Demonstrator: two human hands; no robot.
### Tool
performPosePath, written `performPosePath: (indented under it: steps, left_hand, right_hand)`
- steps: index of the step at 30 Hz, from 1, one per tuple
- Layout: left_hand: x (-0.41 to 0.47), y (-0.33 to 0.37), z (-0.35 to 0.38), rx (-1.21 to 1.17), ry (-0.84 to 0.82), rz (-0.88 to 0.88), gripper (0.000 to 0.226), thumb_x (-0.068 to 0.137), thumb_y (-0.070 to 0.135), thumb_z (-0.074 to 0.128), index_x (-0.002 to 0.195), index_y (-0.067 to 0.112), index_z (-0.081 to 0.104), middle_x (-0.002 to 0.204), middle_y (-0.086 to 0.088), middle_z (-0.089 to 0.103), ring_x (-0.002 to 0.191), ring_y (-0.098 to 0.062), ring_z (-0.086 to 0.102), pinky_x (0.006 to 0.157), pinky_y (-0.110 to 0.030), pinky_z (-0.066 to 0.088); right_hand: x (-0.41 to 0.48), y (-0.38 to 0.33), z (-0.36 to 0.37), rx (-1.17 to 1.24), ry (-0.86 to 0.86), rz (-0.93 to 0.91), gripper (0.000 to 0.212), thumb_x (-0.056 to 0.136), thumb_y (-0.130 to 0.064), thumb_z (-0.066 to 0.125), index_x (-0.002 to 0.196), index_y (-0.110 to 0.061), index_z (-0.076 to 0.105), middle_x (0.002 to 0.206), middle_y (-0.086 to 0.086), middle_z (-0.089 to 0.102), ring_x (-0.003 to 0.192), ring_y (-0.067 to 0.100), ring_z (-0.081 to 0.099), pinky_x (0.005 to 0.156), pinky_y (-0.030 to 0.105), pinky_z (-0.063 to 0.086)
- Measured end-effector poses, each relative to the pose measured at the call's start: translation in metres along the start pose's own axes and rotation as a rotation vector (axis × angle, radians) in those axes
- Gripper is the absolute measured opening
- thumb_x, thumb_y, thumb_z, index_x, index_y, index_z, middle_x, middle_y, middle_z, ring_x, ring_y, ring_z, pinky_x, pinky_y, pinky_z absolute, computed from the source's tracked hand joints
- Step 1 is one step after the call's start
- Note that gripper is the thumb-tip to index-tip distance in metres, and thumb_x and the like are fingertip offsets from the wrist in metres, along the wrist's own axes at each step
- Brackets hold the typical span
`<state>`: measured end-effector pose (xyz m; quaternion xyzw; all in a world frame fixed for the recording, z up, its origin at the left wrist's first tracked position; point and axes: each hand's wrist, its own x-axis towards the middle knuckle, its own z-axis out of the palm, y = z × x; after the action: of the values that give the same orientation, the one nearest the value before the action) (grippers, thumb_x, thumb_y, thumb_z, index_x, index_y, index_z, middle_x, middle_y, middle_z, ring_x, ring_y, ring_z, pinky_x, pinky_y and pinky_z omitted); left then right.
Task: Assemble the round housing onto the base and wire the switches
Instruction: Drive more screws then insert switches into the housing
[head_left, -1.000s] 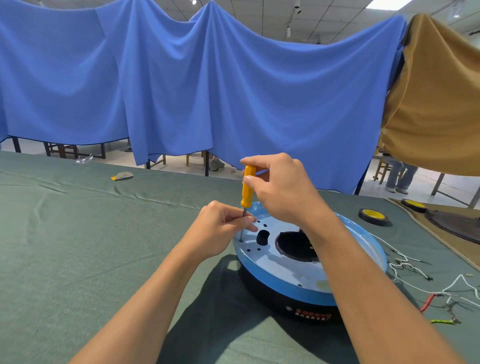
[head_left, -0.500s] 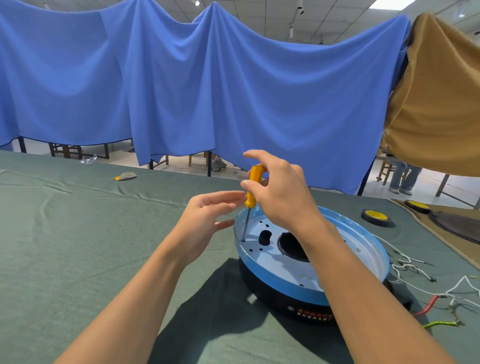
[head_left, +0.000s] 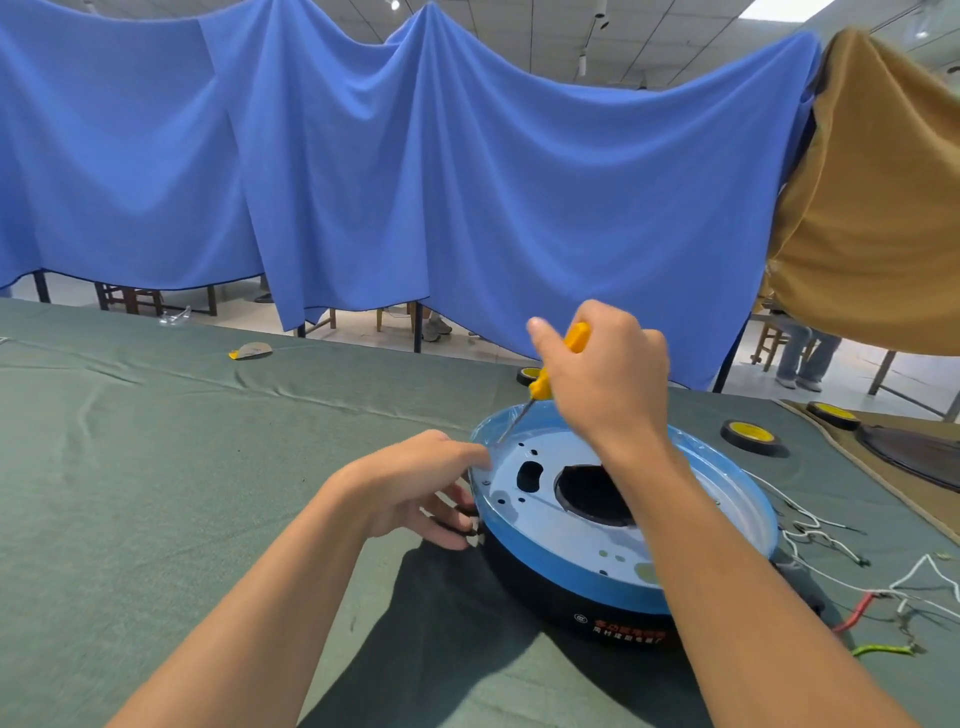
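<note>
A round blue housing (head_left: 727, 519) with a pale inner plate and several holes sits on a black base (head_left: 597, 618) on the green cloth. My right hand (head_left: 608, 379) grips a yellow-handled screwdriver (head_left: 556, 364), tilted, its tip lifted just above the plate's left edge. My left hand (head_left: 415, 488) is at the housing's left side, fingers curled around the rim and some dark parts beside the base; what exactly it holds is hidden.
Loose white, red and green wires (head_left: 883, 597) lie right of the base. Black-and-yellow wheels (head_left: 750, 434) sit behind it, another wheel (head_left: 530, 374) behind my right hand. A dark round plate (head_left: 919, 457) rests far right. Blue curtains hang beyond the table (head_left: 156, 467).
My left hand has let go of the screwdriver shaft and dropped to the housing's left rim. My right hand has lifted and tilted the screwdriver out of the hole.
</note>
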<state>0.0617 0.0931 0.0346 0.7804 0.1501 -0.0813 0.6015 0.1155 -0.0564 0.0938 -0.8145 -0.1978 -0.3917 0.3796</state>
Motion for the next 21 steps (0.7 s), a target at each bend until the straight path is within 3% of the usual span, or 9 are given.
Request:
performPosePath:
  steps: [2,6,9,12,15,18,21]
  left_hand:
    - [-0.002,0.004,0.004,0.03,0.011,-0.027,0.022,0.088,0.017,0.054,0.104,0.005,0.061,0.093,-0.018,0.058,0.066,-0.028,0.06,0.066,-0.042,0.062]
    - [-0.003,0.009,0.011,-0.082,0.071,-0.084,0.025,0.082,0.006,0.045,0.102,0.006,0.06,0.093,-0.019,0.054,0.062,-0.032,0.062,0.064,-0.048,0.061]
    - [-0.004,0.012,0.014,-0.187,0.112,-0.112,0.025,0.081,0.01,0.046,0.103,0.011,0.058,0.098,-0.021,0.055,0.069,-0.036,0.06,0.067,-0.051,0.061]
    - [-0.005,0.016,0.013,-0.257,0.098,-0.131,0.023,0.082,0.022,0.051,0.104,0.016,0.056,0.098,-0.02,0.055,0.073,-0.036,0.059,0.072,-0.053,0.059]
    - [-0.008,0.021,0.017,-0.35,0.081,-0.117,0.018,0.083,0.027,0.054,0.097,0.017,0.057,0.087,-0.015,0.053,0.067,-0.03,0.052,0.067,-0.043,0.055]
    - [-0.009,0.023,0.026,-0.398,0.178,-0.065,0.016,0.087,0.025,0.052,0.097,0.014,0.059,0.074,-0.01,0.054,0.057,-0.023,0.049,0.05,-0.028,0.048]
    - [-0.01,0.026,0.029,-0.397,0.279,0.008,0.019,0.09,0.024,0.048,0.093,0.01,0.06,0.064,-0.006,0.057,0.045,-0.019,0.052,0.04,-0.021,0.042]
  right_hand:
    - [0.011,0.008,-0.014,0.009,0.107,0.079,0.044,0.088,-0.042,0.059,0.066,-0.005,0.049,0.048,-0.004,0.043,0.058,0.024,0.044,0.048,0.027,0.022]
    - [0.028,0.028,-0.04,0.051,0.226,0.169,0.039,0.086,-0.035,0.06,0.065,-0.003,0.053,0.052,0.001,0.047,0.071,0.033,0.052,0.055,0.033,0.03]
    - [0.032,0.035,-0.051,0.051,0.264,0.183,0.038,0.084,-0.033,0.06,0.057,-0.011,0.047,0.051,0.0,0.043,0.063,0.028,0.045,0.056,0.032,0.03]
    - [0.033,0.038,-0.058,0.048,0.286,0.188,0.035,0.084,-0.034,0.06,0.06,-0.009,0.052,0.052,0.001,0.045,0.054,0.018,0.043,0.051,0.028,0.032]
    - [0.033,0.039,-0.062,0.088,0.285,0.196,0.034,0.084,-0.033,0.061,0.061,-0.009,0.053,0.054,0.003,0.048,0.06,0.023,0.047,0.058,0.033,0.04]
    - [0.033,0.04,-0.064,0.11,0.282,0.196,0.034,0.084,-0.031,0.061,0.059,-0.009,0.051,0.052,0.002,0.046,0.054,0.019,0.043,0.056,0.029,0.035]
    - [0.034,0.04,-0.068,0.134,0.287,0.207,0.032,0.082,-0.03,0.061,0.061,-0.006,0.053,0.052,0.005,0.048,0.057,0.027,0.047,0.058,0.039,0.046]
